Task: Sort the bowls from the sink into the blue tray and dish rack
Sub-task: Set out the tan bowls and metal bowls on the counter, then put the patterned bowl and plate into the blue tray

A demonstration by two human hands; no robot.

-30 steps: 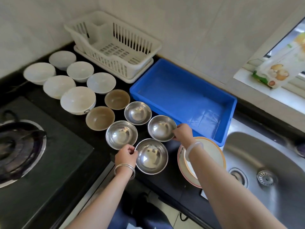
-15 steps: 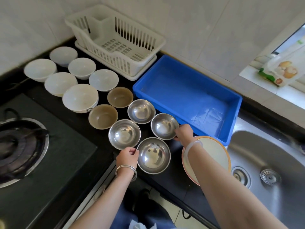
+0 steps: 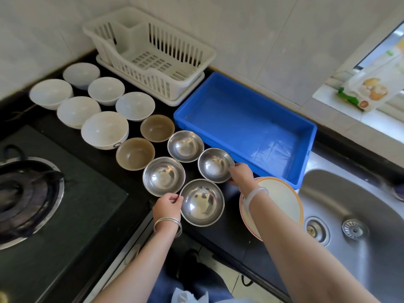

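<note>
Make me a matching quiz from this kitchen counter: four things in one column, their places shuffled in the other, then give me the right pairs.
Things
1. rack
2. tray
3. brown bowls
4. plate

Places
A. in front of the tray, at the sink's edge
B. between the white bowls and the steel bowls
C. back corner, against the wall
D. between rack and sink

Pairs: 1-C, 2-D, 3-B, 4-A

Blue tray [image 3: 240, 119], white dish rack [image 3: 150, 60] — silver bowls [image 3: 202, 202], brown bowls [image 3: 135, 153], white bowls [image 3: 105, 130], black counter [image 3: 218, 237].
</note>
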